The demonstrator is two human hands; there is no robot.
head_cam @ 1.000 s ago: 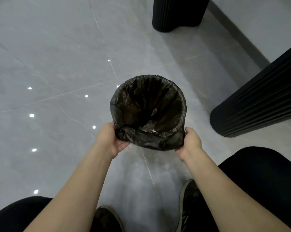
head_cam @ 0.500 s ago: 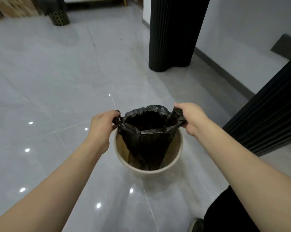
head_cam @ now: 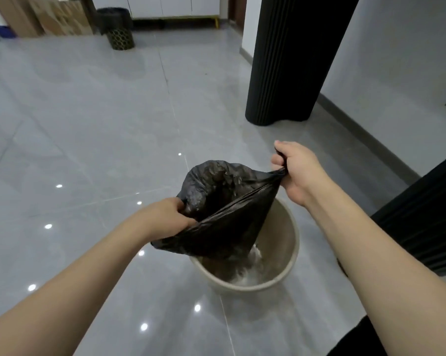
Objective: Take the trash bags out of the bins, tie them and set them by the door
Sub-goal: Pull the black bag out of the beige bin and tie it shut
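Here, black trash bag (head_cam: 224, 217) half out of beige bin (head_cam: 288, 253), lower end still inside. Left hand (head_cam: 169, 218) grips bag's near rim, fingers curled into plastic. Right hand (head_cam: 297, 170) pinches far rim, pulled taut, higher. Bin stands on grey tiled floor (head_cam: 101, 140), near fluted black column (head_cam: 291, 62). Second dark bin (head_cam: 118, 29) well apart, by far wall.
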